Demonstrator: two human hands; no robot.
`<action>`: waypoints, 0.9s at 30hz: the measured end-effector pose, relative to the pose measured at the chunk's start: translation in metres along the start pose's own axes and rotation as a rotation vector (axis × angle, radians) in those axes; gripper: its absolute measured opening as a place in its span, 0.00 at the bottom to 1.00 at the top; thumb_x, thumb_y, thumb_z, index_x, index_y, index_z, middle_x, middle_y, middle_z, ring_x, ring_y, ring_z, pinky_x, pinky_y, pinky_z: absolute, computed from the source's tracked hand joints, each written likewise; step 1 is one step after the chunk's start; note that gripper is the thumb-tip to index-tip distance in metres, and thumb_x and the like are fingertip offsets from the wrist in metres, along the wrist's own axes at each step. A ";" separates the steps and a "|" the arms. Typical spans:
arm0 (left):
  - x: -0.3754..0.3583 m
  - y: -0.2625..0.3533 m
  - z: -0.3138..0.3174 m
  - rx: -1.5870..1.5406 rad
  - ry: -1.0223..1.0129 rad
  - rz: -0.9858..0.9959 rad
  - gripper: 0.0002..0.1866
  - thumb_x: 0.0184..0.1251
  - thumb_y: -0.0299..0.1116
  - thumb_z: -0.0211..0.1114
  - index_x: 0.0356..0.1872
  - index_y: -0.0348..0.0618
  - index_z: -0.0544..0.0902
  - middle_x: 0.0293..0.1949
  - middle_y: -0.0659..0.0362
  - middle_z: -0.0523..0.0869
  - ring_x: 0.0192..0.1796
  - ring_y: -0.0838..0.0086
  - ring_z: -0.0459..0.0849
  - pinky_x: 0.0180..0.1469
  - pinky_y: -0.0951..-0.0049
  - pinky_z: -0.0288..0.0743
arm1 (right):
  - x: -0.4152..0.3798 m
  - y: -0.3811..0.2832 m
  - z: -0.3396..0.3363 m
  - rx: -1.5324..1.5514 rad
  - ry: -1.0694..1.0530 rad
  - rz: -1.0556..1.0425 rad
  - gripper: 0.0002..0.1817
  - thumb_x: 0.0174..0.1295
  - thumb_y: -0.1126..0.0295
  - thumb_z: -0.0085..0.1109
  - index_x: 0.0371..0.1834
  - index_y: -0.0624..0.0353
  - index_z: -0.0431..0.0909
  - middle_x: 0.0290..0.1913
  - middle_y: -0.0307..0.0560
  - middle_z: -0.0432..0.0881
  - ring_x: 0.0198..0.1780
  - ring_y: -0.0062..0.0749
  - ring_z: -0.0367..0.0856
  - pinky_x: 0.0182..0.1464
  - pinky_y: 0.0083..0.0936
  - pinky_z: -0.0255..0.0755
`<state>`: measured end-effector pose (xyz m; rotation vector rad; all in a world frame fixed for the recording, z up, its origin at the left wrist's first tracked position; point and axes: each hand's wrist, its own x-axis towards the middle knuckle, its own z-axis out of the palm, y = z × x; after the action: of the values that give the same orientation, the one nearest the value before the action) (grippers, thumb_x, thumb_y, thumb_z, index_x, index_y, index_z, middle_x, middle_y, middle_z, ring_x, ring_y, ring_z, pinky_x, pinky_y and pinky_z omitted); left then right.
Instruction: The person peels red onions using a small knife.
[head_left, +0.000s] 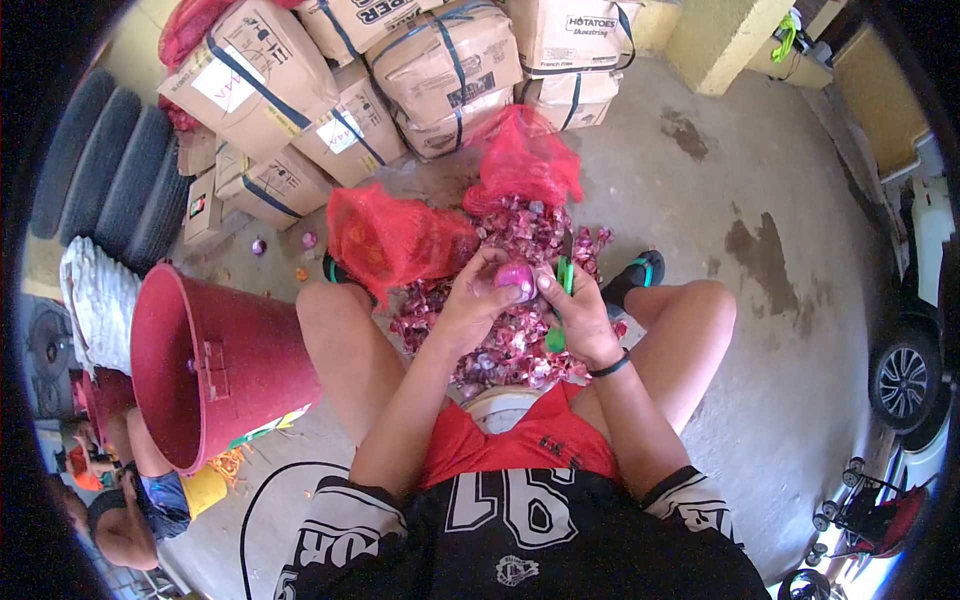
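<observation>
A purple onion (515, 281) is held between my hands at the middle of the view. The fingers of my left hand (478, 300) are wrapped round its left side. My right hand (578, 312) is closed on a green-handled knife (566, 274), its dark blade pointing up and away from me; the thumb lies at the onion's right side. Below and around both hands lies a heap of onion skins (505, 350). Beyond the left hand sits a red mesh bag (392, 240), and farther off another mesh bag (530, 160).
A large red tub (245, 360) stands at my left. Strapped cardboard boxes (440, 65) and tyres (120, 170) line the back. Another person (120, 510) sits at the lower left. A car wheel (903, 378) and a stroller (880, 515) are at the right.
</observation>
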<state>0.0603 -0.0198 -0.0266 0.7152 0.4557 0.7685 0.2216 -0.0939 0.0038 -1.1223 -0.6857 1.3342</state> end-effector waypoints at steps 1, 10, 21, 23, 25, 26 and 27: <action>-0.001 0.000 0.000 -0.096 -0.039 -0.004 0.27 0.59 0.23 0.71 0.58 0.45 0.70 0.52 0.55 0.82 0.53 0.66 0.84 0.52 0.62 0.84 | -0.002 -0.001 0.001 0.117 -0.026 0.019 0.08 0.69 0.65 0.62 0.44 0.56 0.76 0.31 0.32 0.77 0.28 0.12 0.70 0.29 0.13 0.67; -0.007 0.014 -0.002 -0.553 -0.119 -0.182 0.28 0.69 0.33 0.66 0.67 0.41 0.67 0.55 0.51 0.82 0.55 0.64 0.84 0.55 0.58 0.84 | -0.011 -0.017 0.001 0.366 -0.189 0.024 0.10 0.71 0.64 0.58 0.50 0.55 0.76 0.32 0.35 0.79 0.27 0.15 0.72 0.23 0.13 0.62; -0.004 0.011 -0.008 -0.146 -0.067 -0.027 0.30 0.66 0.37 0.69 0.65 0.42 0.67 0.55 0.54 0.81 0.53 0.63 0.85 0.53 0.57 0.85 | -0.001 -0.026 -0.027 0.390 -0.042 -0.032 0.14 0.72 0.60 0.57 0.54 0.55 0.76 0.38 0.37 0.80 0.31 0.19 0.75 0.27 0.16 0.67; -0.002 0.009 -0.015 -0.132 -0.053 -0.016 0.29 0.65 0.39 0.70 0.63 0.43 0.68 0.54 0.54 0.82 0.52 0.63 0.85 0.53 0.57 0.85 | 0.006 -0.025 -0.033 -0.279 -0.013 -0.199 0.19 0.71 0.59 0.57 0.59 0.58 0.73 0.43 0.44 0.82 0.37 0.27 0.80 0.36 0.23 0.73; 0.000 0.009 -0.015 -0.125 -0.026 -0.003 0.29 0.63 0.40 0.71 0.61 0.43 0.69 0.54 0.54 0.82 0.52 0.64 0.86 0.51 0.58 0.86 | 0.003 -0.020 -0.032 -0.912 0.084 -0.344 0.29 0.70 0.58 0.57 0.70 0.62 0.66 0.53 0.60 0.82 0.53 0.47 0.83 0.57 0.37 0.74; 0.000 0.008 -0.015 -0.112 -0.016 0.006 0.30 0.62 0.41 0.72 0.61 0.43 0.69 0.53 0.55 0.82 0.51 0.64 0.86 0.50 0.59 0.86 | 0.001 -0.011 -0.032 -0.946 0.060 -0.403 0.30 0.70 0.59 0.57 0.71 0.62 0.64 0.55 0.62 0.81 0.55 0.50 0.81 0.59 0.39 0.73; 0.000 0.010 -0.012 -0.100 -0.003 0.016 0.30 0.61 0.41 0.72 0.60 0.43 0.69 0.53 0.55 0.82 0.51 0.65 0.86 0.50 0.60 0.86 | 0.000 -0.007 -0.024 -0.980 0.033 -0.461 0.31 0.71 0.59 0.56 0.72 0.61 0.63 0.57 0.64 0.79 0.58 0.53 0.80 0.60 0.41 0.72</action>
<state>0.0482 -0.0099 -0.0280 0.6277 0.4065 0.7995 0.2458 -0.0987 0.0017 -1.5945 -1.5508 0.5452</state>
